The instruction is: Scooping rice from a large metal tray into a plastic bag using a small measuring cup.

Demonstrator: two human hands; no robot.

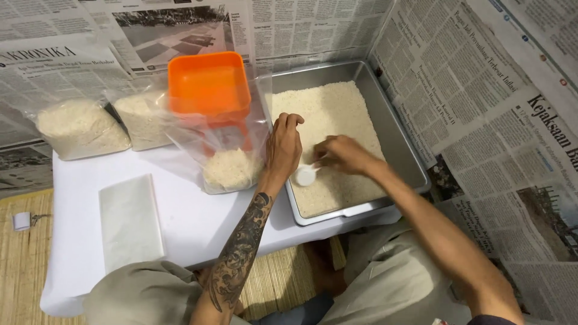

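Observation:
A metal tray (394, 129) of white rice stands at the right of a low white table (180, 222). My right hand (340, 155) grips a small white scoop (305, 176) over the rice near the tray's front left. My left hand (283, 147) holds the edge of a clear plastic bag (226, 162) with some rice in its bottom. An orange square funnel (209, 84) sits in the top of that bag.
Two filled bags of rice (81, 127) (141, 120) stand at the back left of the table. A stack of flat clear bags (129, 219) lies at the front left. Newspaper covers the walls and floor; a woven mat lies under the table.

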